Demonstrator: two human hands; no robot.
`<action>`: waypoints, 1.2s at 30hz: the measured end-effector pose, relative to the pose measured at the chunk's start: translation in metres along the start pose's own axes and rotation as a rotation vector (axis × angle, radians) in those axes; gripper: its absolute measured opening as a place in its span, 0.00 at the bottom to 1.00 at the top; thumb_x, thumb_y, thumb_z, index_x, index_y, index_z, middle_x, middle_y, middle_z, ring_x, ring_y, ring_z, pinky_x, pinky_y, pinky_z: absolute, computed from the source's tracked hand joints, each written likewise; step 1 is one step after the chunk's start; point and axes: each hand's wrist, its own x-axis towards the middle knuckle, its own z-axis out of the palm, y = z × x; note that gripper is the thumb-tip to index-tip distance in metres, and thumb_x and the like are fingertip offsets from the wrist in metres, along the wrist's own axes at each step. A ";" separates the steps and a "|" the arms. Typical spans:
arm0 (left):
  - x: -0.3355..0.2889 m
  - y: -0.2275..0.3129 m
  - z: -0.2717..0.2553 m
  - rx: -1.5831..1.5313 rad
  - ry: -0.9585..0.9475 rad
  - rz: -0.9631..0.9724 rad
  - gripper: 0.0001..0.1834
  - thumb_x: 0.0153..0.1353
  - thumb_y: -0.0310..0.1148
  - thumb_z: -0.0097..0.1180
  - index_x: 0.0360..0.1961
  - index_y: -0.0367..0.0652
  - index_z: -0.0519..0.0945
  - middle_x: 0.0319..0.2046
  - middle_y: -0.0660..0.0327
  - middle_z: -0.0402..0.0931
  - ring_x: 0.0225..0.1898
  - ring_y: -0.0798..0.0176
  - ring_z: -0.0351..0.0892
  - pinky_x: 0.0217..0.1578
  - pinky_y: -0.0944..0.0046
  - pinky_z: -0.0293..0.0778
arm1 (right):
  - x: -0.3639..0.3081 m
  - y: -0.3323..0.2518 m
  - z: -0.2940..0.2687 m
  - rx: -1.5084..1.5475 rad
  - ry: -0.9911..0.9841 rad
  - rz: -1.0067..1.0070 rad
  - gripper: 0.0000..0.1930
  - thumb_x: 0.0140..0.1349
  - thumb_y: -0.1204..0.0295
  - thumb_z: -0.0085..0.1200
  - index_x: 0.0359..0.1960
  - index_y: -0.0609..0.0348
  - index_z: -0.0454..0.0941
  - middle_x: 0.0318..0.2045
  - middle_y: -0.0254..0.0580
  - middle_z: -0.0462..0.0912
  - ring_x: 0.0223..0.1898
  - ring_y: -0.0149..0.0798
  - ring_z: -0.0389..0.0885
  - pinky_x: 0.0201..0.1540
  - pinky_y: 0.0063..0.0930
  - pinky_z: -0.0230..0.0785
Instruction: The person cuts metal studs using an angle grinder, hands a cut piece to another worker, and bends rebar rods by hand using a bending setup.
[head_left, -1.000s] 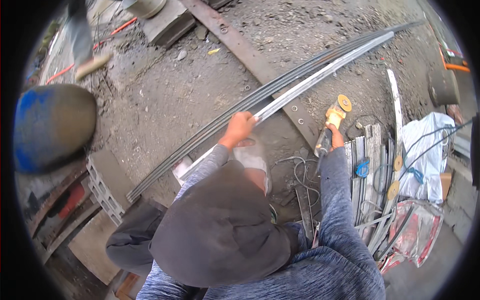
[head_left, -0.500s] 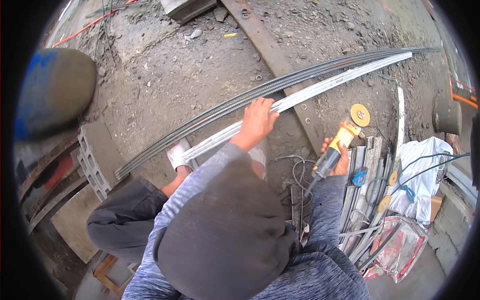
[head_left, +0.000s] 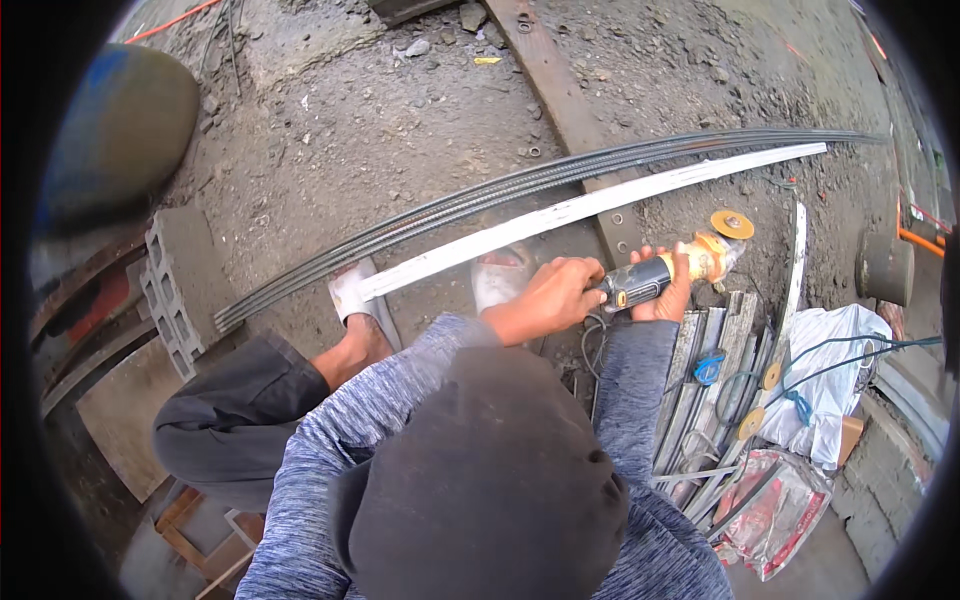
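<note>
My right hand (head_left: 668, 292) is wrapped round the body of a yellow and black angle grinder (head_left: 642, 282), its yellow cutting disc (head_left: 732, 224) pointing up and away. At the tool's rear end, my left hand (head_left: 550, 298) is closed round the back of the handle. Beyond my hands a long white metal bar (head_left: 590, 204) lies slantwise, its near end by my left sandalled foot. Just past it runs a bundle of thin ribbed steel rods (head_left: 470, 205). The disc is apart from both bar and rods.
A rusty flat steel beam (head_left: 545, 70) with holes passes beneath the bar and rods. To the right are metal offcuts (head_left: 700, 375), loose discs (head_left: 751, 423), a white sack (head_left: 815, 370) and a red-and-clear plastic bag (head_left: 775, 510). Hollow blocks (head_left: 185, 270) stand on the left.
My left hand has left the white bar and moved right onto the rear of the grinder. The bar shows a flatter white face, and the grinder is tipped more level.
</note>
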 end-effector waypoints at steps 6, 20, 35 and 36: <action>0.003 0.016 -0.009 0.124 -0.089 0.006 0.16 0.60 0.31 0.64 0.43 0.28 0.83 0.36 0.38 0.82 0.44 0.39 0.84 0.42 0.48 0.77 | 0.003 -0.008 -0.011 0.010 -0.124 0.019 0.13 0.60 0.65 0.64 0.38 0.58 0.75 0.32 0.36 0.80 0.35 0.39 0.81 0.44 0.38 0.78; 0.005 -0.030 0.023 0.097 -0.305 -0.130 0.23 0.52 0.43 0.69 0.37 0.31 0.84 0.34 0.38 0.83 0.39 0.40 0.85 0.41 0.47 0.77 | -0.011 -0.004 -0.025 -0.172 0.004 -0.019 0.12 0.56 0.69 0.65 0.37 0.59 0.75 0.29 0.40 0.79 0.30 0.39 0.82 0.33 0.38 0.79; -0.003 -0.094 -0.059 0.676 0.346 -0.102 0.26 0.61 0.46 0.64 0.51 0.38 0.76 0.52 0.46 0.77 0.57 0.39 0.74 0.53 0.36 0.65 | -0.029 -0.029 -0.020 -0.858 -0.331 0.042 0.12 0.52 0.77 0.64 0.37 0.65 0.75 0.24 0.42 0.81 0.21 0.37 0.84 0.27 0.30 0.79; -0.002 -0.101 -0.058 0.656 0.309 -0.202 0.25 0.60 0.46 0.64 0.50 0.39 0.76 0.52 0.47 0.77 0.57 0.40 0.74 0.52 0.35 0.65 | -0.024 -0.030 -0.024 -0.935 -0.362 0.059 0.16 0.50 0.77 0.66 0.39 0.65 0.75 0.26 0.40 0.82 0.23 0.35 0.83 0.29 0.28 0.79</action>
